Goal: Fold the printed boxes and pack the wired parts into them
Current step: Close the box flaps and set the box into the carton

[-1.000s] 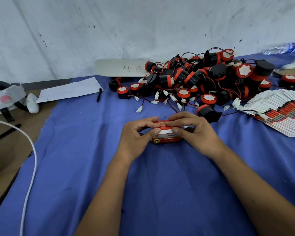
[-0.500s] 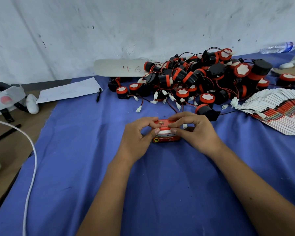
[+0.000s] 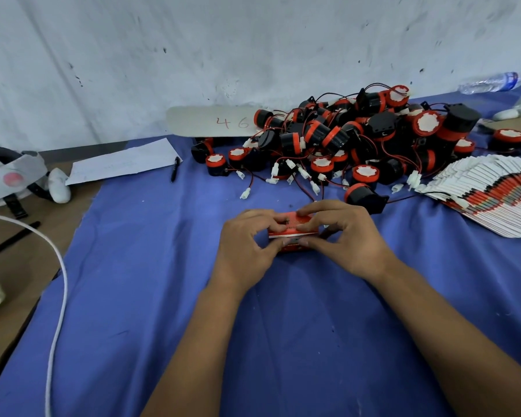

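Right now both your hands meet on one small red printed box, which sits on the blue cloth near the middle of the table, just in front of the heap of parts. Your left hand curls round the box's left end, fingertips pressed on its top face and thumb at the near side. Your right hand grips the right end the same way: forefinger laid along the top edge, thumb pinching the near face. The box's top flap looks lowered; whether it is fully tucked cannot be told, since your fingers cover the seam.

Behind the box lies the pile of wired parts, black round bodies with red caps, red-and-black leads and white plug connectors trailing toward you. One loose part lies at the near edge of the pile, just beyond your right hand.

To the right, a fanned stack of flat unfolded boxes rests on the cloth, near the pile. A pale board marked "46" leans at the wall behind the pile's left side. Left of that, a sheet of paper with a black pen beside it. A clear plastic bottle lies at far right. A white cable curves across the left edge of the cloth.
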Tool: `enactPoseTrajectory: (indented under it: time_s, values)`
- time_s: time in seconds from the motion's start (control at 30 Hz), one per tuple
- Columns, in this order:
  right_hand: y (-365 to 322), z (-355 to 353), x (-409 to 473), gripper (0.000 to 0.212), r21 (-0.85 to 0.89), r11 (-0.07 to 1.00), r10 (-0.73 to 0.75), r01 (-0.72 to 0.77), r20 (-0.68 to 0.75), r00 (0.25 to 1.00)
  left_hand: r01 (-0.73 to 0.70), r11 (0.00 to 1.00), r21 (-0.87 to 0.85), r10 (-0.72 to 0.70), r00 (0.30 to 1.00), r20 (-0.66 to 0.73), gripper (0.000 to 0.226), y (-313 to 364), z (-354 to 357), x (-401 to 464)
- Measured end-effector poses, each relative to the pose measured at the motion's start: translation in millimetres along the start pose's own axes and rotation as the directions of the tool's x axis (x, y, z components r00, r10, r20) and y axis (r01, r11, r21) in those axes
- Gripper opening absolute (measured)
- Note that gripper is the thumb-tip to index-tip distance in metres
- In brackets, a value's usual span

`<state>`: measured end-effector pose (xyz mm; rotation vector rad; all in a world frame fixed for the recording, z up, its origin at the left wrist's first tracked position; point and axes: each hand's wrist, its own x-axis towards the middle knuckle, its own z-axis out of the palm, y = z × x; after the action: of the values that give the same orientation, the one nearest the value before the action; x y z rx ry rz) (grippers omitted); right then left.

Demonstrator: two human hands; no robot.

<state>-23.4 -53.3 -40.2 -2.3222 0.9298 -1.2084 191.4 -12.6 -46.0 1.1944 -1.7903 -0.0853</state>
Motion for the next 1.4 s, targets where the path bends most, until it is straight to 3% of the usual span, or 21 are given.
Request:
enactPoseTrajectory:
  time_s: [0.23,0.53,0.7,0.8,0.87,1.0,1.1,1.2,1.27,1.33,1.4]
  values:
    - [-3.2,8.6,-1.1,0.006,-0.186,0.972,-0.157,0.147,-0.041,0.987,-0.056,0.993,0.099,0.054,0.998,0.021,0.008,1.4,2.1,-1.1]
    - [-5.2,11.8,-6.8,0.007,-0.235,0.967,-0.104,0.098,-0.013,0.994,0.066,0.996,0.061,-0.071,0.993,0.092,0.019,3.6,3.0,-5.0]
    - [-17.2,-13.7,11.1,0.017,-0.249,0.969,0.053,0.001,0.209,0.977,0.222,0.969,-0.113,-0.208,0.971,0.12,0.018,12.4,2.9,4.6]
    - [-28.3,-42.6,3.1,0.012,-0.275,0.961,0.086,-0.014,0.25,0.964,0.285,0.918,-0.278,-0.244,0.954,0.171,0.022,30.8,8.3,9.0]
    - [-40.9,-75.9,-11.5,0.02,-0.252,0.967,0.101,-0.048,0.202,0.974,0.273,0.878,-0.394,-0.207,0.957,0.202,0.011,50.5,16.9,15.9]
    - [-79.9,-170.8,-57.3,0.025,-0.326,0.938,0.115,-0.119,-0.034,0.993,0.156,0.772,-0.616,-0.017,0.974,0.227,0.02,128.7,56.0,47.4]
    - [-114.5,-255.0,-110.5,0.024,-0.418,0.85,0.241,-0.322,-0.236,0.941,0.06,0.672,-0.738,0.163,0.96,0.227,0.016,224.0,111.2,65.5]
    - [-153.9,-329.0,-170.6,0.023,-0.507,0.7,0.33,-0.503,-0.395,0.857,0.108,0.443,-0.89,0.283,0.925,0.253,0.011,326.8,162.9,63.7]
    - [-180.7,-368.3,-211.1,0.022,-0.55,0.575,0.351,-0.606,-0.502,0.79,0.103,0.376,-0.921,0.383,0.888,0.256,0.012,389.0,191.7,54.6]
    - [-201.1,-396.8,-246.4,0.019,-0.565,0.406,0.424,-0.719,-0.58,0.695,0.095,0.407,-0.909,0.488,0.818,0.304,0.02,436.7,213.0,43.6]
    - [-212.9,-416.2,-278.3,0.017,-0.554,0.167,0.542,-0.816,-0.639,0.545,0.005,0.563,-0.826,0.605,0.679,0.416,0.027,471.5,234.2,32.3]
